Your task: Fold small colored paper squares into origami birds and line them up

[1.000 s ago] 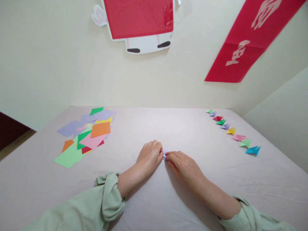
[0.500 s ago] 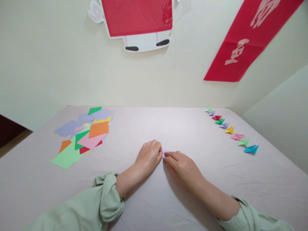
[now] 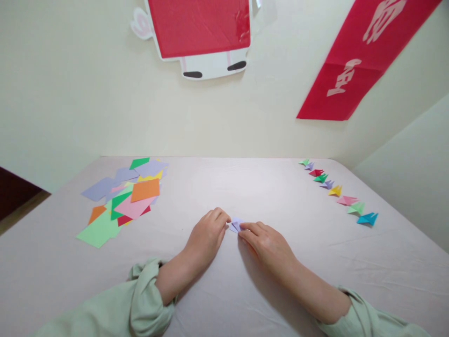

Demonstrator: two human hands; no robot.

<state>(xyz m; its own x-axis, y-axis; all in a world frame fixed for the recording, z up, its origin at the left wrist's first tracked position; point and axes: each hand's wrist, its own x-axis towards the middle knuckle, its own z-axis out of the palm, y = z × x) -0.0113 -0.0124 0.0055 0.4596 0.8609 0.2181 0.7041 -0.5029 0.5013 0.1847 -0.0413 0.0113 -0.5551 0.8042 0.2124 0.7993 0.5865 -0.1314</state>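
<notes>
We work at a pale counter [image 3: 266, 182]. Well off to the left of our hands lies a loose pile of coloured sheets [image 3: 122, 201], and well off to the right, farther out, runs a row of small folded shapes [image 3: 338, 191]. Our left hand [image 3: 206, 234] and right hand [image 3: 268, 243] rest on the counter with fingers curled in narrow, their tips meeting on a lilac paper [image 3: 235, 225] that lies flat between them. We judge a crease is being pressed down. A further fold would call for one hand pinning the piece while the other turns an edge. Its long axis seems to run from hand to hand, one tip pointing away from us, though it is too small to be sure.
</notes>
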